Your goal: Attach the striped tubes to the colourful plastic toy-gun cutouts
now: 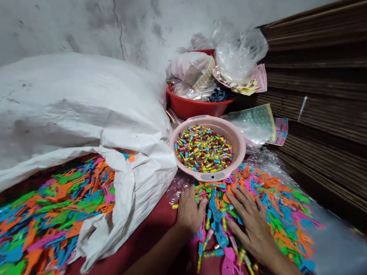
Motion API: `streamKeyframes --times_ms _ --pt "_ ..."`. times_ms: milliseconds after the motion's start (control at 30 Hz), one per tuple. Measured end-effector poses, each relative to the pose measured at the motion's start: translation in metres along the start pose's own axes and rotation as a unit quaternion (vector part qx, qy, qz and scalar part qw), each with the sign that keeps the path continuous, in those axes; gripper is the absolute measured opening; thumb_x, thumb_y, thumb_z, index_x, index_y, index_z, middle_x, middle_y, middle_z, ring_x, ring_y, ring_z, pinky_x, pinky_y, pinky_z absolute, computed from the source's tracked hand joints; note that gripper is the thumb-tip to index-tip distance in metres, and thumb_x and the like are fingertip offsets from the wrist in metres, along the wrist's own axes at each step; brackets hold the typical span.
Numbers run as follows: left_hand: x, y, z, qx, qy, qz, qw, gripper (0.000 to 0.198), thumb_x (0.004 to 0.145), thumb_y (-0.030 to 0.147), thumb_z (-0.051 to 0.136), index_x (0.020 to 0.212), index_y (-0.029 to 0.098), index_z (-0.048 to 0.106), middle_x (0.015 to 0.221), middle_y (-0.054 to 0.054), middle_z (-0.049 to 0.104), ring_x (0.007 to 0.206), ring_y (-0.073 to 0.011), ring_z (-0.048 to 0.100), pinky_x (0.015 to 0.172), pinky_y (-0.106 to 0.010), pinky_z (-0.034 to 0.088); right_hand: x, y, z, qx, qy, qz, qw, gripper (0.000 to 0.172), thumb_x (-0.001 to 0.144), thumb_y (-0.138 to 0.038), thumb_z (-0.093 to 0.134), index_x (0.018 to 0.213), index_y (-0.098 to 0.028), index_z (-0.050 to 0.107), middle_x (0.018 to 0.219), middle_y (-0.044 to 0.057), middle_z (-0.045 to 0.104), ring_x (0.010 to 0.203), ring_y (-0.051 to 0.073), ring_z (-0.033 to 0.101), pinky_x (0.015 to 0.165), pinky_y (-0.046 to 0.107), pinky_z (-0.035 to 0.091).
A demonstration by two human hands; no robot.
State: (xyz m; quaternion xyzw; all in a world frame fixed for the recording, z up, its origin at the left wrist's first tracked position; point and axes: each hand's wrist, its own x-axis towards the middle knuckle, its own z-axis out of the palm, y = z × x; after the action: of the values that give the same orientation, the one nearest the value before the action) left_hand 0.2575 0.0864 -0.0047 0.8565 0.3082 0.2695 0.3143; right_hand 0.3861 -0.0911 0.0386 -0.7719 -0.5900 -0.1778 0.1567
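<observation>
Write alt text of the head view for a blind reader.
The left hand and right hand rest on a pile of colourful plastic pieces on a red surface, beside a pink bowl of striped pieces and a white sack.

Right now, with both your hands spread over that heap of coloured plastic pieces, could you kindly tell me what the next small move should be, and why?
I would probably use the right hand to draw the pink paddle-shaped plastic piece into the heap. It lies at the heap's near edge on the red surface, just below that hand, while the left hand stays spread.
</observation>
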Motion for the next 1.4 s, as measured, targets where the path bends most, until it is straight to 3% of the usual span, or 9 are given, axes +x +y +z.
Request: streamKeyframes --times_ms 167,333,400,467,600,800,1067,1233,1400 --pt "-0.004 -0.003 -0.009 -0.047 0.053 -0.004 0.997 0.038 0.096 0.038 0.044 0.125 0.017 0.056 0.120 -0.014 0.063 0.116 -0.0274 0.055 0.101 -0.044 0.043 0.014 0.001 -0.025 0.083 -0.038 -0.034 0.995 0.070 0.095 -0.042 0.046 0.156 -0.044 0.012 0.158 0.002 0.033 0.145 0.029 0.030 0.116 0.056 0.024" --pt "-0.008 0.006 -0.025 -0.046 0.118 0.030 0.992 0.033 0.095 0.033 0.048 0.123 0.018 0.056 0.124 -0.014 0.061 0.117 -0.0279 0.053 0.102 -0.046 0.042 0.086 0.010 -0.043 0.021 0.016 0.014 1.000 0.054 0.096 -0.040 0.041 0.148 -0.027 0.040 0.137 0.012 0.057 0.124 0.032 0.053 0.100 0.049 0.041" --pt "-0.008 0.014 -0.033 -0.057 0.127 0.044 0.989 0.028 0.094 0.030 0.049 0.118 0.019 0.058 0.120 -0.012 0.062 0.114 -0.0272 0.054 0.101 -0.045 0.042 0.125 0.022 -0.040 -0.040 -0.014 0.030 0.999 0.051 0.093 -0.037 0.044 0.141 -0.019 0.048 0.127 0.015 0.062 0.116 0.033 0.055 0.094 0.046 0.043" --pt "-0.006 0.019 -0.040 -0.074 0.134 0.051 0.987 0.024 0.092 0.025 0.051 0.114 0.020 0.060 0.115 -0.011 0.063 0.110 -0.0266 0.055 0.098 -0.043 0.044 0.159 0.033 -0.031 -0.077 -0.076 0.023 0.994 0.054 0.087 -0.032 0.052 0.139 -0.015 0.049 0.131 0.016 0.059 0.119 0.033 0.052 0.094 0.043 0.042" --pt "0.001 0.025 -0.051 -0.115 0.141 0.061 0.981 0.026 0.088 0.016 0.051 0.113 0.020 0.060 0.110 -0.009 0.064 0.106 -0.0242 0.056 0.096 -0.040 0.045 0.200 0.044 -0.002 -0.083 -0.148 0.013 0.985 0.052 0.073 -0.026 0.066 0.124 -0.015 0.060 0.120 0.015 0.065 0.113 0.032 0.056 0.092 0.040 0.042" --pt "0.017 0.024 -0.053 -0.140 0.106 0.032 0.984 0.031 0.087 0.015 0.052 0.117 0.020 0.058 0.113 -0.009 0.062 0.109 -0.0226 0.056 0.097 -0.038 0.046 0.214 0.033 0.026 -0.032 -0.137 0.015 0.990 0.025 0.075 -0.013 0.056 0.098 -0.014 0.066 0.102 0.016 0.067 0.098 0.027 0.059 0.080 0.032 0.042" --pt "0.050 0.026 -0.049 -0.196 0.107 0.000 0.975 0.027 0.089 0.018 0.051 0.115 0.019 0.059 0.111 -0.008 0.063 0.098 -0.0184 0.062 0.090 -0.033 0.050 0.228 0.051 0.017 0.145 -0.023 0.105 0.984 0.017 0.078 -0.025 0.051 0.087 -0.017 0.064 0.087 0.008 0.068 0.086 0.024 0.059 0.077 0.031 0.044" --pt "0.069 0.040 -0.055 -0.225 0.116 -0.004 0.968 0.025 0.089 0.020 0.052 0.112 0.018 0.061 0.113 -0.010 0.064 0.110 -0.0216 0.059 0.097 -0.037 0.047 0.231 0.048 0.006 0.305 0.025 0.188 0.933 0.028 0.074 -0.036 0.054 0.091 -0.016 0.064 0.070 0.003 0.066 0.065 0.020 0.058 0.059 0.029 0.045" --pt "0.076 0.056 -0.066 -0.262 0.108 0.017 0.959 0.042 0.081 0.022 0.062 0.122 0.016 0.056 0.122 -0.013 0.060 0.115 -0.0246 0.056 0.102 -0.040 0.044 0.223 -0.001 -0.010 0.462 -0.016 0.201 0.864 0.033 0.067 -0.042 0.066 0.087 -0.016 0.064 0.063 0.000 0.063 0.050 0.014 0.052 0.046 0.024 0.038"
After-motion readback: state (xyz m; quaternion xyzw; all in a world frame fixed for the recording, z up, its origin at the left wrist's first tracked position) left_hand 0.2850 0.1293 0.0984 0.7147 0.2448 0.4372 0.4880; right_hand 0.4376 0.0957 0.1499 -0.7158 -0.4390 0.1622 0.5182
